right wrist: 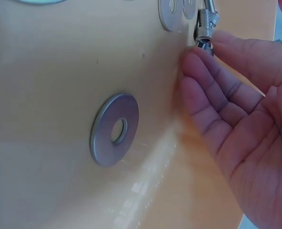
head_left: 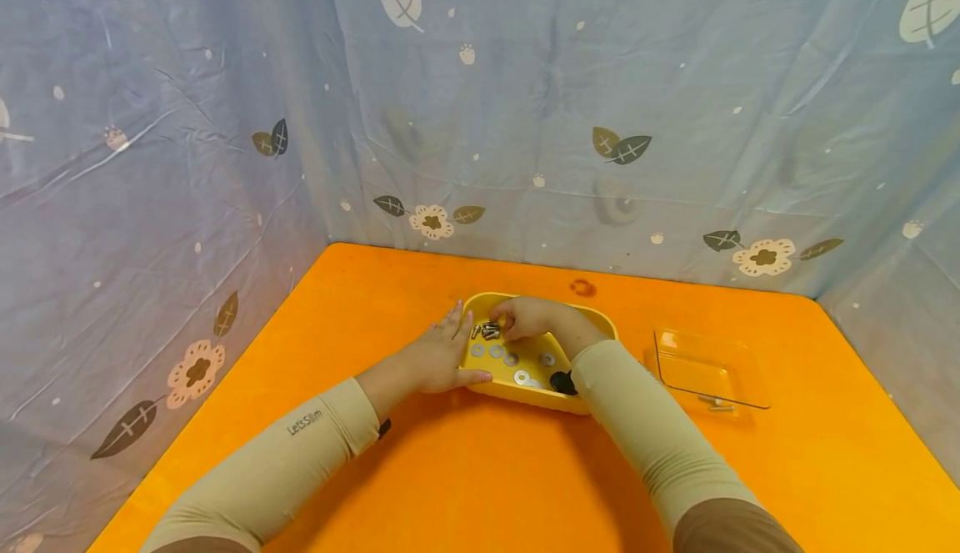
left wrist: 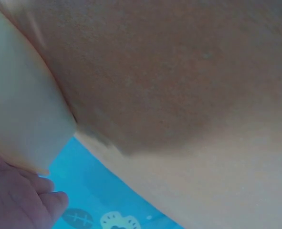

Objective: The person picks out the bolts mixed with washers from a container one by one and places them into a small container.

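A shallow yellow bin (head_left: 525, 399) holds a small pile of metal screws (head_left: 491, 330) at its left end and several flat washers (head_left: 497, 352). Spread across the bin's left end is my left hand (head_left: 438, 357), fingers extended along the side and thumb lying over the front rim. My right hand (head_left: 536, 319) reaches inside, its fingertips at the pile. In the right wrist view, thumb and forefinger pinch the end of a screw (right wrist: 205, 44). A washer (right wrist: 114, 130) lies near that hand. Skin fills most of the left wrist view.
Right of the bin sits a clear rectangular tray (head_left: 712, 369), with a few pale screws (head_left: 717, 404) by its front edge. A round black piece (head_left: 562, 382) lies in the bin beside my right forearm. Patterned curtain (head_left: 525, 103) walls surround the orange table (head_left: 360, 303).
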